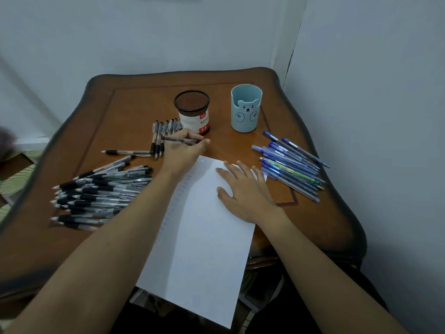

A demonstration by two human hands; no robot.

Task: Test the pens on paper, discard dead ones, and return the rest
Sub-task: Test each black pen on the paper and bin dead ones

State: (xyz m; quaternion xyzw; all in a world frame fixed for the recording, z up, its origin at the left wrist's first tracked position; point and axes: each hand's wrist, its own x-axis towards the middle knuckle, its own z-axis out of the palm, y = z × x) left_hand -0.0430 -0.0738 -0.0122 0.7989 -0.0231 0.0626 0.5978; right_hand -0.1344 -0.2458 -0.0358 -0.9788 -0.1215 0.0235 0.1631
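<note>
- Head view: a black pen (179,140) is pinched in the left hand (185,149), beside the mesh holder (192,109).
- The paper (204,237) is pinned flat under the right hand (245,189), fingers straight.
- A short, firm stroke should be drawn on bare paper.

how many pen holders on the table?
2. A black mesh holder stands at far centre, just beyond the left hand gripping a pen; a blue bear cup stands to its right. No others visible; none seems hidden.
</note>
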